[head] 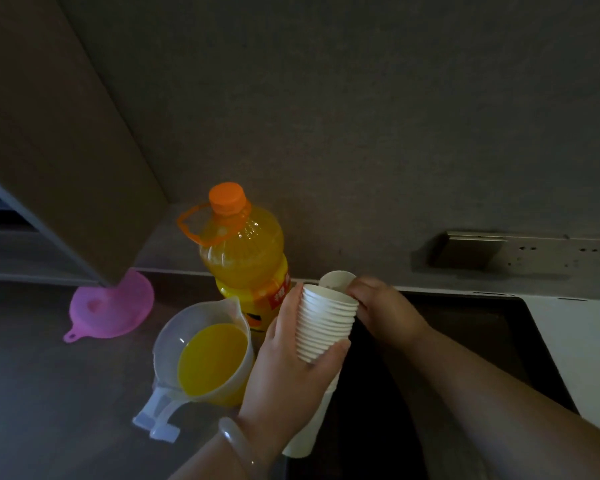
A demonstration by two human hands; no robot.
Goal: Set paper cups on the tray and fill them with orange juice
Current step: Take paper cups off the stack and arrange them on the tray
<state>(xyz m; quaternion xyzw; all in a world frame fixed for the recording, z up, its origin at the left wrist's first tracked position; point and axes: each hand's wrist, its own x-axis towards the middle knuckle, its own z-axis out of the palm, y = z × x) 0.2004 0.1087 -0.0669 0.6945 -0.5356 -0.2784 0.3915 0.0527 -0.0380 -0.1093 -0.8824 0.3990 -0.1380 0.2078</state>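
Left hand (284,362) wraps its grip round the cup stack (326,323) — mouth toward twelve o'clock — where the right hand (385,306) pinches the top cup (335,277).

white paper cups (328,323), orange juice bottle (245,251); pink funnel (113,308), black tray (465,341)

cup stack (326,323) middle: under left hand (291,372) | top cup (335,279): partly behind right hand (381,310) | tray (471,327) near end: cut off
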